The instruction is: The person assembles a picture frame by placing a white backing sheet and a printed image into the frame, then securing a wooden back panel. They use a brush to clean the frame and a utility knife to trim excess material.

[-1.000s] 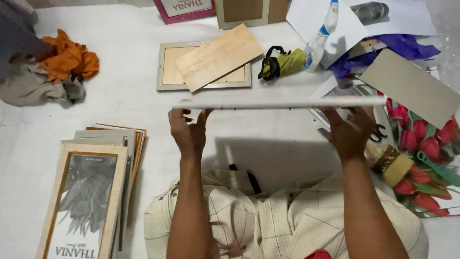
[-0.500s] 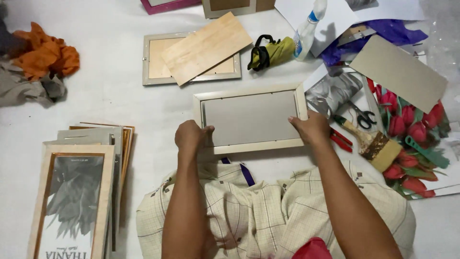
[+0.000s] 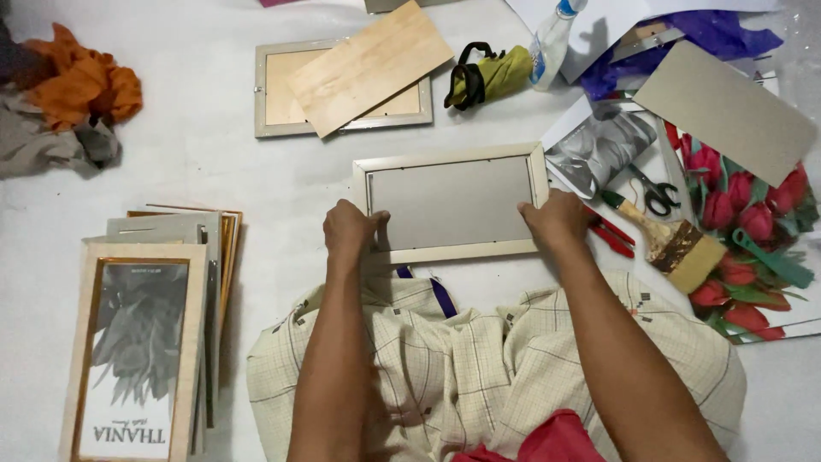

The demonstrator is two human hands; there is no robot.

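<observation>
Pale wooden picture frame (image 3: 451,204) now flat, grey backing up, on the white floor (image 3: 197,154) near the lap — no longer edge-on — left hand (image 3: 349,231) and right hand (image 3: 560,218) clamped on its near corners.

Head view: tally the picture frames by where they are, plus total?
In both hands, left hand and right hand, back side up: 1, the held frame
Lying under the wooden board: 1, the far frame
Stacked at left: cannot count below the top frame; at least 1
Total: at least 3
</observation>
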